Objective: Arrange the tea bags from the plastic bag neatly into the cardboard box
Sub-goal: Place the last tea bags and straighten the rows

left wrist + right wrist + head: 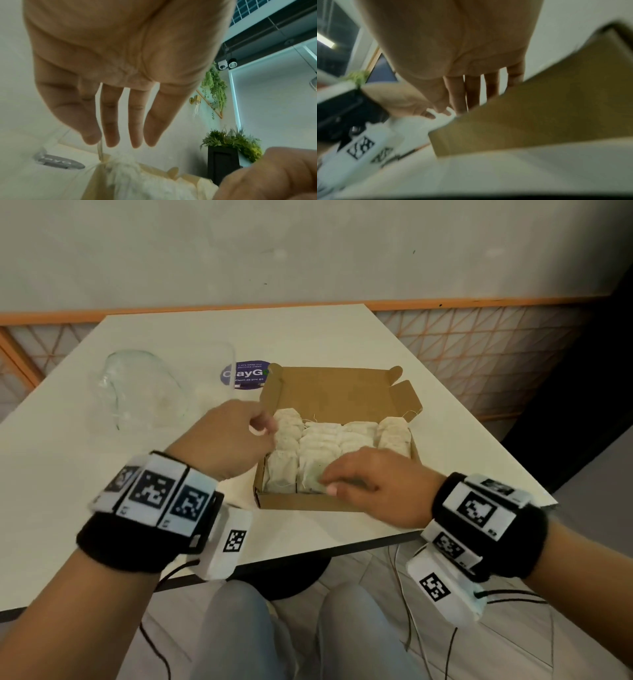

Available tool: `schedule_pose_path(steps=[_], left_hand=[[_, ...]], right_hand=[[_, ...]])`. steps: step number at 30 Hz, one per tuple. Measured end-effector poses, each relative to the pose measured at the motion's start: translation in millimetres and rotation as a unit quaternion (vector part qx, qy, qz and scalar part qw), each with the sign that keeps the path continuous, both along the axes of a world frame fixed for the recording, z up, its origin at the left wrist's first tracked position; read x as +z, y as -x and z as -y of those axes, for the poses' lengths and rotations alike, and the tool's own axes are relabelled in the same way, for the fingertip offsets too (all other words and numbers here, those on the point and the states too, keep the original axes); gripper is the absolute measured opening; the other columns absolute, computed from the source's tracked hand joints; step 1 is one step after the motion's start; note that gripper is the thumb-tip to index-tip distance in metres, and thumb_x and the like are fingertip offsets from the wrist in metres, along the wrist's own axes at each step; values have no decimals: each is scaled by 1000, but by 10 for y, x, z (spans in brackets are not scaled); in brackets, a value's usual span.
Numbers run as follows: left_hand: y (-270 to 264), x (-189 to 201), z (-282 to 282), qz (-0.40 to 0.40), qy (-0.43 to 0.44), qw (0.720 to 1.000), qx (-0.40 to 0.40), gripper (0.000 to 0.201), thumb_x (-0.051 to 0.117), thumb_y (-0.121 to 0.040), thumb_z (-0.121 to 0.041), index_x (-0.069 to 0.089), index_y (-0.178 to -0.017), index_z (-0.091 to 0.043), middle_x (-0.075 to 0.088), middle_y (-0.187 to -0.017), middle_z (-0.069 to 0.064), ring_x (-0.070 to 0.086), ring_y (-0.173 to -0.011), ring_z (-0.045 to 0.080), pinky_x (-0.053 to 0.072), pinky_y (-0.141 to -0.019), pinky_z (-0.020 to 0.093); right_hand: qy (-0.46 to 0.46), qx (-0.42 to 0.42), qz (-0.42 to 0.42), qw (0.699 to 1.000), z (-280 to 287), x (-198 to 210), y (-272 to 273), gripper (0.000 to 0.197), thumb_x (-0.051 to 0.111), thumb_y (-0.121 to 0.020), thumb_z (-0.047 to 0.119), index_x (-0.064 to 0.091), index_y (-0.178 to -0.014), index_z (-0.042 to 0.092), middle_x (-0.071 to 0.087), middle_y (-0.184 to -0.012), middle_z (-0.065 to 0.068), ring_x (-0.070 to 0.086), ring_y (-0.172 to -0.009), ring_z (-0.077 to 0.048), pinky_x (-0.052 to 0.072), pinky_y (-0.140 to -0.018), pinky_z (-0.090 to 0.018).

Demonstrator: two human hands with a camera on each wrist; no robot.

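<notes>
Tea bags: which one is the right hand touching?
The near-row bag, second from left: the right hand rests straight fingers on it.

I've got a white counter [342, 337] filling the middle of the head view, corner pointing to the upper right of the frame, near edge cutting across the lower centre. Sitting directly on it: an open cardboard box [301, 501] at centre, lid flap folded back toward the top of the frame, tea bags [394, 440] packed in rows inside. Left of the box, in the upper left, a crumpled clear plastic bag [144, 388]. Between bag and box, near the box's far left corner, a round purple sticker [246, 374] with white lettering, partly hidden by both.
</notes>
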State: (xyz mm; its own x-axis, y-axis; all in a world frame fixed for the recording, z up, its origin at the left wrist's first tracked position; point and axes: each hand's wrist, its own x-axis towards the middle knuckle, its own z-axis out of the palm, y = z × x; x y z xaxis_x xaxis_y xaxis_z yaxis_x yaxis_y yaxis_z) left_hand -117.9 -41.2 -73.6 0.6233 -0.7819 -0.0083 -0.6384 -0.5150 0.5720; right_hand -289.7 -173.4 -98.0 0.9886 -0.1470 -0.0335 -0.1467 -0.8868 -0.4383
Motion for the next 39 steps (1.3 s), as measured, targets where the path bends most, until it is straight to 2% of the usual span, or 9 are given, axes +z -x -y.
schedule_pose_path(steps=[3,7,10,16,21,28,32,34,39], left_hand=[[72,-86,-35,13,-64,997,-28,12,61,-88,-23,70,-95,-24,56,-109,-5,53,-98,13,37,-79,24],[140,-147,-16,82,-135,986,-45,19,57,-89,-33,72,-99,-28,44,-124,1,36,-119,24,38,-98,38],[181,-178,8,81,-168,982,-36,23,54,-90,-35,73,-101,-29,38,-130,2,29,-124,26,36,-99,39],[81,-147,13,-45,-28,998,14,22,54,-89,-17,65,-107,-20,52,-112,6,58,-77,16,48,-62,24],[-3,-214,18,-143,-18,987,63,52,60,-88,-19,44,-137,-18,47,-134,12,53,-117,28,49,-95,44],[-34,-191,90,-126,-47,991,16,52,49,-88,-14,42,-139,-19,55,-125,10,57,-107,28,49,-92,39],[-70,-203,76,-106,-45,993,-4,42,54,-89,-15,54,-131,-21,57,-115,2,56,-102,22,49,-92,35],[-77,-206,74,-107,-41,993,-7,33,54,-89,-14,64,-120,-19,62,-105,1,60,-96,22,51,-88,34],[-53,-199,73,-137,-31,990,4,30,53,-90,-14,65,-116,-20,62,-102,4,62,-96,26,53,-89,40]], right_hand=[[56,24,-18,998,-35,-47,-74,34,45,-95,39,64,-118,23,63,-119,7,51,-112,-17,40,-95,-46],[72,41,28,996,-26,-14,-75,52,31,-85,61,67,-111,34,61,-121,17,46,-115,-14,34,-98,-47],[98,78,-18,992,-46,-15,-81,62,23,-81,65,66,-113,34,58,-126,18,45,-117,-12,32,-100,-46],[-17,-36,-7,999,153,351,-344,37,44,-96,37,50,-131,27,50,-137,6,46,-125,-10,36,-107,-32],[17,-63,-104,992,172,397,-838,48,47,-95,25,38,-141,11,46,-141,-9,44,-129,-23,34,-108,-34],[-81,-204,-59,974,515,622,-674,49,43,-93,9,36,-140,21,52,-133,-9,56,-115,-29,47,-98,-41],[-10,-297,-87,951,927,680,-260,44,46,-91,10,47,-134,16,48,-139,-10,43,-129,-27,36,-103,-35],[7,-296,-133,946,921,575,-155,45,42,-94,12,42,-138,17,43,-144,-6,36,-135,-23,28,-111,-33],[4,-239,-142,960,800,393,-165,55,31,-95,-1,25,-147,15,34,-150,-5,27,-140,-18,23,-102,-16]])
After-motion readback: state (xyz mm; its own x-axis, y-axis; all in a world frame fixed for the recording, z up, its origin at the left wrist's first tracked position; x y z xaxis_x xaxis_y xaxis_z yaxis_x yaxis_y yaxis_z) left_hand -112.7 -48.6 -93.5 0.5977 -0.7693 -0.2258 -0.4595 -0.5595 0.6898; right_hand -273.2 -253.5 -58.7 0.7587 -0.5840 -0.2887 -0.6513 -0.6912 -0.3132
